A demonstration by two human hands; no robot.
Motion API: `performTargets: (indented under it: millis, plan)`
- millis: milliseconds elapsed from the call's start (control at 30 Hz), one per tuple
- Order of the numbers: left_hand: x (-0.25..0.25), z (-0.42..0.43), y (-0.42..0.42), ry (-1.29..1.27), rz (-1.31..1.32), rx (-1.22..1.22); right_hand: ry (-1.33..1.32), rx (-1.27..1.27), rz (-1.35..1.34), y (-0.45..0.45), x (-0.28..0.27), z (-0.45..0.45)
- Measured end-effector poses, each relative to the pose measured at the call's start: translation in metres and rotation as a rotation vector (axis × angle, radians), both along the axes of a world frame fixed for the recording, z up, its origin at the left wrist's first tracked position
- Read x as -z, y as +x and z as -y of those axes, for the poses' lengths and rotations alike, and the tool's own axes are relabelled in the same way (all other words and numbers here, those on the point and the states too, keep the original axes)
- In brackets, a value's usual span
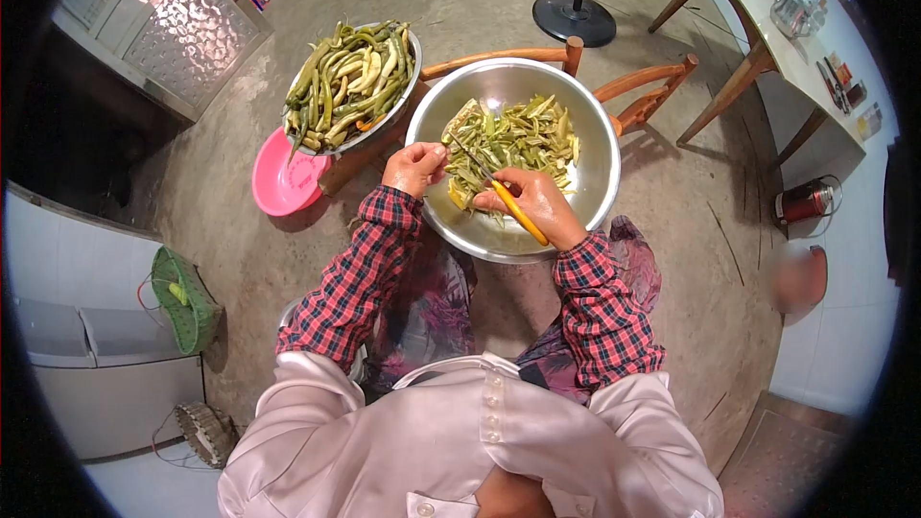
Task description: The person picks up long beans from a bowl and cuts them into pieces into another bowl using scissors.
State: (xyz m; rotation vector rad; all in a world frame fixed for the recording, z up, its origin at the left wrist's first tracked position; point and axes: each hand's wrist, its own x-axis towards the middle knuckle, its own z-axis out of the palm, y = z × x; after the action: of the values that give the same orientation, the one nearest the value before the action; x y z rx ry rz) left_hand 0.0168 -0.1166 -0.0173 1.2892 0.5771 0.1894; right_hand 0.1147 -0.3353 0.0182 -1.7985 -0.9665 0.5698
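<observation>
A large steel bowl [600, 158] holds many cut green and yellowish pieces [523, 134]. Over its near part my right hand [537, 206] is closed round scissors [518, 212] with yellow handles, their blades pointing up and left. At the bowl's left rim my left hand [417, 168] is closed, thumb and fingers pinched together near the blade tips; what they hold is too small to name. Whole long green peppers [350, 86] are heaped in a second metal bowl [414, 58] to the upper left.
Below the heaped bowl a pink basin [278, 177] stands on the floor. A wooden chair [652, 96] is behind the steel bowl. Farther off are a black stand base [574, 21], a table [806, 58] at right and a green basket [187, 312] at left.
</observation>
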Motion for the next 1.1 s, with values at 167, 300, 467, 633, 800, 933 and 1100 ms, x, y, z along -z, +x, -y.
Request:
performTargets:
  millis: [167,300,467,633,800,933,1100]
  plan:
    - [-0.015,0.017,0.000,0.231,-0.005,-0.156,0.007,0.035,0.048,0.000,0.003,-0.001]
    - [-0.023,0.025,0.000,0.407,0.001,-0.248,-0.014,0.054,0.098,-0.004,-0.007,0.000]
    - [-0.012,0.022,0.004,0.522,-0.021,-0.331,-0.045,0.093,0.252,-0.009,-0.007,-0.002]
    - [-0.008,0.026,0.008,0.533,0.003,-0.377,-0.038,0.109,0.286,-0.013,-0.010,-0.002]
    - [-0.007,0.027,0.009,0.506,-0.014,-0.398,-0.056,0.112,0.342,-0.013,-0.010,-0.002]
    - [-0.008,0.029,0.010,0.455,0.003,-0.399,-0.052,0.117,0.360,-0.012,-0.004,-0.002]
    - [-0.008,0.031,0.010,0.385,0.010,-0.399,-0.041,0.113,0.336,-0.013,-0.007,-0.002]
